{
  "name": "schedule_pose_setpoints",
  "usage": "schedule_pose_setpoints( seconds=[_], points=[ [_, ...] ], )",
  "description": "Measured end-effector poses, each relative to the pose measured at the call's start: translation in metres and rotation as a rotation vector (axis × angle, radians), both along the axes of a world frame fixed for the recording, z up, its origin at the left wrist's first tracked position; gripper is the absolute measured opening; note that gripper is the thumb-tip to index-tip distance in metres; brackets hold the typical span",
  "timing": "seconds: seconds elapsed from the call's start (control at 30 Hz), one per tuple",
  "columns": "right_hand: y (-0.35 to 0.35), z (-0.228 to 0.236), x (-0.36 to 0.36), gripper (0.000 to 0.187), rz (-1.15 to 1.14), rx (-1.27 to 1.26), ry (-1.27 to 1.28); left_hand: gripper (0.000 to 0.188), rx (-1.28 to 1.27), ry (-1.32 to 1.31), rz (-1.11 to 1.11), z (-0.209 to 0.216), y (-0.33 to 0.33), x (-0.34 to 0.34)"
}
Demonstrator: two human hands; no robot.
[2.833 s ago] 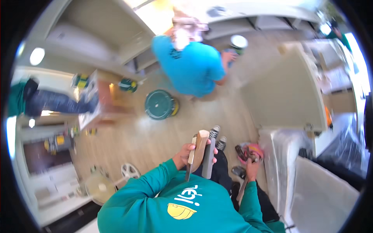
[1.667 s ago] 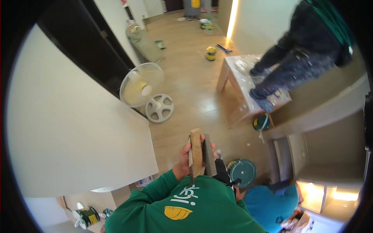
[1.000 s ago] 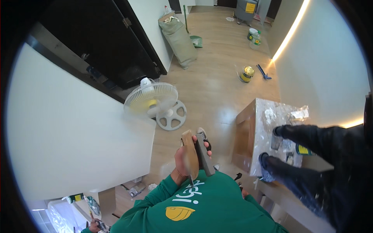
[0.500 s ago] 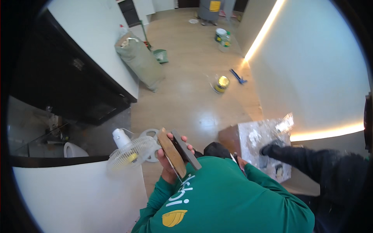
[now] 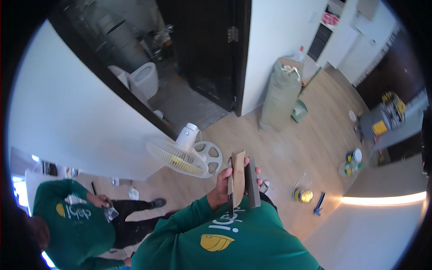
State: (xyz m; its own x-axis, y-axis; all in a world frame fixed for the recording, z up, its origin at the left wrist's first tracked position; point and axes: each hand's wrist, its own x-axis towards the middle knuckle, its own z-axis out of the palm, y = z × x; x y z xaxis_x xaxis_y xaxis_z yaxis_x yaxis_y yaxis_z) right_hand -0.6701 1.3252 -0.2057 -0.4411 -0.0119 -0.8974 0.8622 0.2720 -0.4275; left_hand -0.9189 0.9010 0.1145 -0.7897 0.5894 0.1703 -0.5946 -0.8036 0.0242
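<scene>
In front of my chest, my left hand (image 5: pixel 221 187) is closed around several long pieces pressed side by side. One is a light wooden piece (image 5: pixel 239 176); to its right is a flat grey bar-shaped block (image 5: pixel 252 185). A thin dark strip like a blade edge (image 5: pixel 231 194) runs along the wood's left side. My thumb side presses on the left and my fingertips curl round the grey block's right side. My right hand is out of view. Just left of the held pieces stands a white fan (image 5: pixel 179 155) with a round base.
At left, another person in a green shirt (image 5: pixel 72 220) holds a small tool. A full sack (image 5: pixel 281 96) and green dustpan (image 5: pixel 299 111) stand by the wall. Right of them are a yellow-topped can (image 5: pixel 303 195), blue caulking gun (image 5: pixel 319 204) and bottle (image 5: pixel 348 168). A dark door (image 5: pixel 198 49) stands ajar.
My view has swung left, bringing the other person and the toilet room into sight. My right hand and the plastic-covered box have left view. My left hand keeps the same pieces, now more upright.
</scene>
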Motion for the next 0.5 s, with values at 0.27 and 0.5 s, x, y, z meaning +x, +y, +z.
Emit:
schedule_pose_setpoints(
  seconds=[0.27, 0.5],
  points=[
    [0.177, -0.014, -0.195, 0.014, 0.214, 0.037, -0.017, 0.066, 0.009, -0.012, 0.272, 0.000, 0.082, -0.022],
    [0.172, 0.010, -0.380, 0.014, 0.182, 0.218, 0.164, 0.068, -0.075, -0.103, 0.294, 0.012, 0.115, -0.050]
  ],
)
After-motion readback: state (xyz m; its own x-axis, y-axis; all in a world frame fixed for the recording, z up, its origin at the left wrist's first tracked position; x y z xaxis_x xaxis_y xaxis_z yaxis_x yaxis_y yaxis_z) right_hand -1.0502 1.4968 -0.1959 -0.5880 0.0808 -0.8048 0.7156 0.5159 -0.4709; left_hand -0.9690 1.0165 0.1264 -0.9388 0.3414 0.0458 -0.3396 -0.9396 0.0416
